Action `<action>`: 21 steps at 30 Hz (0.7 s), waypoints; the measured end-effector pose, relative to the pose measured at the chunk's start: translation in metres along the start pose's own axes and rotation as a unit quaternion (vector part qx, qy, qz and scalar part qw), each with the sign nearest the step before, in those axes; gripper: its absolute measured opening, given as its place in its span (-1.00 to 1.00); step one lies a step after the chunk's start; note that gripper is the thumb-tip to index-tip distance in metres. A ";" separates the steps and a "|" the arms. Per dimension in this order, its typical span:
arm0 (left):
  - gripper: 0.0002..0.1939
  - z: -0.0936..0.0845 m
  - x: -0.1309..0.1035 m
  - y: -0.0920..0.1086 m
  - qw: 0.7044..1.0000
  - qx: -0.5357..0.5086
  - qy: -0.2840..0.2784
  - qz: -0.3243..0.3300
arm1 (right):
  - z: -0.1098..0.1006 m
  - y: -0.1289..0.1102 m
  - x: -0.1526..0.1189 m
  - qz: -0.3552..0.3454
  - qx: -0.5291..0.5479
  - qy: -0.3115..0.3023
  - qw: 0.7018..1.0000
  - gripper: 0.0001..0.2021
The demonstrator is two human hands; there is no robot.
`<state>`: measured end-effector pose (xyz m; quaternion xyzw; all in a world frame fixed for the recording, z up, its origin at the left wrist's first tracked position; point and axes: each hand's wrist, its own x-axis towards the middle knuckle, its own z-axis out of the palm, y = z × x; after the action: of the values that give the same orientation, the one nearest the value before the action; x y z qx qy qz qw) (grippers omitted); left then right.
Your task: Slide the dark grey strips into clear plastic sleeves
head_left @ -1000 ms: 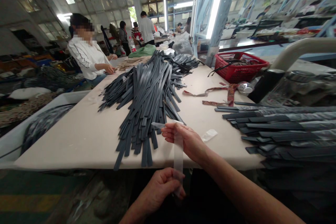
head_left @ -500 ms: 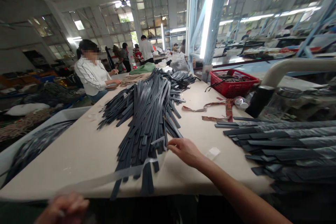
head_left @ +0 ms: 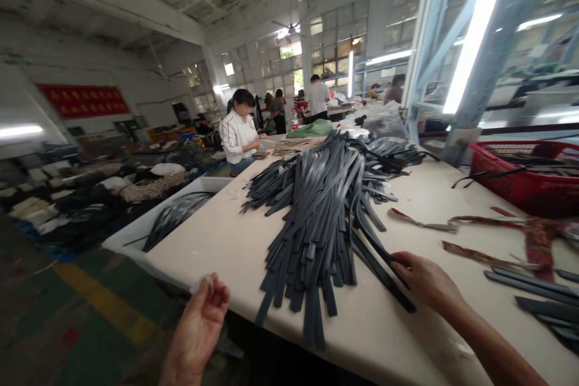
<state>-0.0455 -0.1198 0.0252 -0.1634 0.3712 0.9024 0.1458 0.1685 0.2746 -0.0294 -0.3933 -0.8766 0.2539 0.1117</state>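
right hand (head_left: 423, 280) is pinching a dark strap (head_left: 380, 259) at the pile's near right edge on the bench (head_left: 226, 241), strap running away up-left; left hand (head_left: 201, 319) half curled, holding nothing, off the near edge

Right edge crops the red basket (head_left: 520, 184) and the separate dark strips (head_left: 543, 304), bottom edge cuts both forearms, the right hand (head_left: 423, 280) covers part of one strip, far workers are too small to read.
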 end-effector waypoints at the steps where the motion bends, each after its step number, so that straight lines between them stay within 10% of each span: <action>1: -0.65 0.003 -0.001 -0.010 1.000 -0.007 -0.012 -0.016 | -0.005 0.005 0.001 -0.003 0.009 -0.007 1.000 -0.57; 13: -0.85 0.010 -0.012 -0.066 0.991 0.000 -0.110 -0.070 | -0.023 0.037 -0.007 0.056 0.150 0.019 0.987 -0.55; 17: -0.69 0.004 -0.023 -0.079 0.981 0.042 -0.177 -0.071 | -0.018 -0.014 -0.031 -0.001 0.118 0.047 0.992 -0.51; 21: -0.65 -0.006 -0.045 -0.096 0.901 0.243 -0.332 -0.139 | 0.017 -0.093 -0.080 -0.122 0.254 -0.182 0.942 -0.51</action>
<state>0.0330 -0.0652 -0.0205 0.1365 0.4825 0.7564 0.4200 0.1564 0.1565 0.0060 -0.1886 -0.8299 0.5195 0.0761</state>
